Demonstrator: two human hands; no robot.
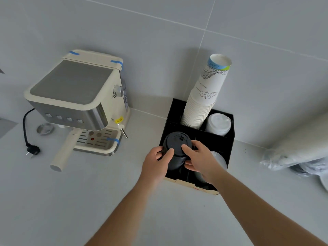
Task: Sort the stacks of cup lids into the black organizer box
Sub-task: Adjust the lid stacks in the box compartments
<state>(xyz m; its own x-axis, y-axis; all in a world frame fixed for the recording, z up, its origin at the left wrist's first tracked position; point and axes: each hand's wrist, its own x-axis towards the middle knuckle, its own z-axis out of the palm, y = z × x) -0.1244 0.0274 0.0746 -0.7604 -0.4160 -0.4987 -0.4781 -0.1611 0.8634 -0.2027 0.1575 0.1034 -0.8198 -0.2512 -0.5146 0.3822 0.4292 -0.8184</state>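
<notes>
A stack of black cup lids (175, 144) stands in the front left compartment of the black organizer box (230, 137). My left hand (156, 162) grips the stack's left side and my right hand (198, 158) grips its right side. A stack of white lids (218, 124) fills the back right compartment. A stack of clear lids (221, 161) sits in the front right compartment, partly hidden behind my right wrist. A tall stack of white paper cups (204, 98) leans out of the back left compartment.
A cream espresso machine (78, 102) stands at the left, its portafilter handle (62, 157) pointing forward and its black plug (32, 150) lying on the grey counter. Plastic-wrapped sleeves (298, 148) lie at the right against the tiled wall.
</notes>
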